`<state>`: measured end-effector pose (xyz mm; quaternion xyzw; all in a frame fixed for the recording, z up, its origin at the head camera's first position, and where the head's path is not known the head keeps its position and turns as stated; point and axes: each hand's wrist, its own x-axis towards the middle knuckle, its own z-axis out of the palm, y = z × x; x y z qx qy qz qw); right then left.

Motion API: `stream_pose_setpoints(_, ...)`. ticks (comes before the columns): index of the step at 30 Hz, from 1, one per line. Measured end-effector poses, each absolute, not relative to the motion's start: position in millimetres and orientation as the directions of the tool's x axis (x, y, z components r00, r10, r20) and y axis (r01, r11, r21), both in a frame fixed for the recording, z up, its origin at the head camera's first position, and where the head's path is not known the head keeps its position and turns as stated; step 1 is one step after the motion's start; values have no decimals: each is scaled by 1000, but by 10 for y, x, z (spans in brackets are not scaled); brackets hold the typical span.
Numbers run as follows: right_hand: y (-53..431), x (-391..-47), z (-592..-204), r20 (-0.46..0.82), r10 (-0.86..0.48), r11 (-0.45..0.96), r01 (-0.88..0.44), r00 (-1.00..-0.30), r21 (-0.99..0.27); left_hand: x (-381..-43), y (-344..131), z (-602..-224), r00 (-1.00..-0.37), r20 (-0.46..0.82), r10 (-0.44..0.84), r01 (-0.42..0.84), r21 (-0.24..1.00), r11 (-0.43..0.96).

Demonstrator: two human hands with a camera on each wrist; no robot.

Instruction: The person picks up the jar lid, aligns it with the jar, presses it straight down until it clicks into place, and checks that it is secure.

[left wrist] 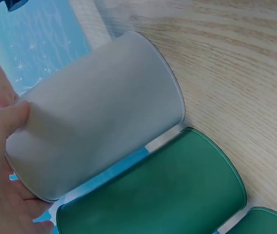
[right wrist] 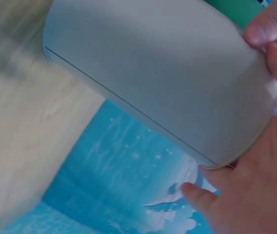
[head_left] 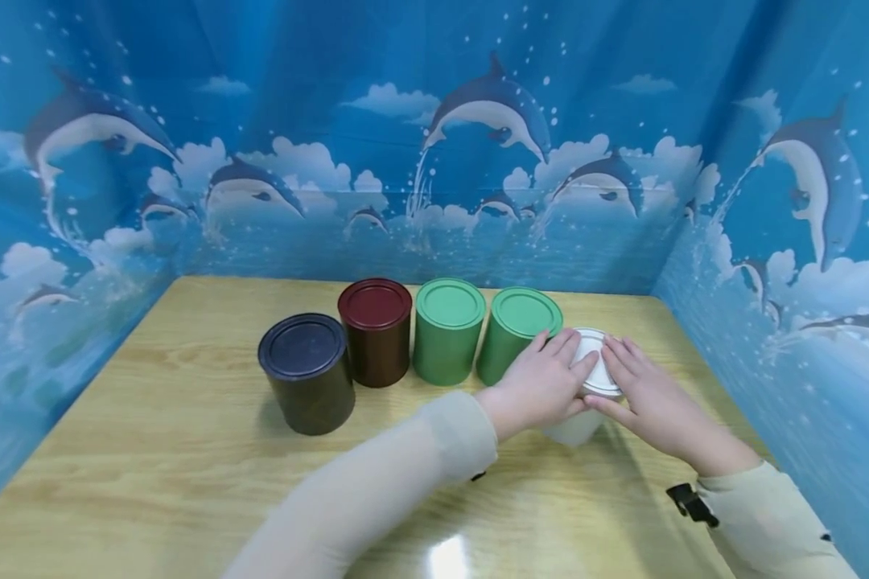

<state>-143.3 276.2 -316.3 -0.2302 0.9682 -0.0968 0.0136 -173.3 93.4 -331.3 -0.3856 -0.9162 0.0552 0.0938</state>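
A white canister with a pale lid stands on the table at the right of a row of canisters. My left hand holds its top from the left, fingers over the lid and thumb against the wall just below the rim. From the right, my right hand grips the same top, fingers lying on the lid's edge and thumb at the near side. Both thumbs almost meet at the rim. Close to the left hand's fingers stands a green canister. Part of the lid is hidden under the hands.
Another green canister, a dark red one and a black one stand leftward, all lidded. A wooden table bears them. Blue dolphin-print curtains enclose its back and sides.
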Motion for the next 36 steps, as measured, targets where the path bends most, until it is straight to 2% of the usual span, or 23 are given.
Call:
stream_pose_setpoints(5,2737,-1416,-3206,51,-438,875,-439,-897,-204,-1731,907,-3324,-681,143,718,700,-160,696)
stream_pose_setpoints(17,2712,-1407,-3175,131,-481,873,-487,-867,-12,-1742,889,-3373,-651,242,720,699,-179,692)
stream_pose_setpoints(30,2723,-1371,-3228,167,-447,894,-445,-879,56,-1645,959,-3446,-667,286,688,645,-239,725)
stream_pose_setpoints(36,2696,-1344,-3284,286,-446,895,-432,-848,115,-1615,959,-3446,-675,308,670,617,-260,742)
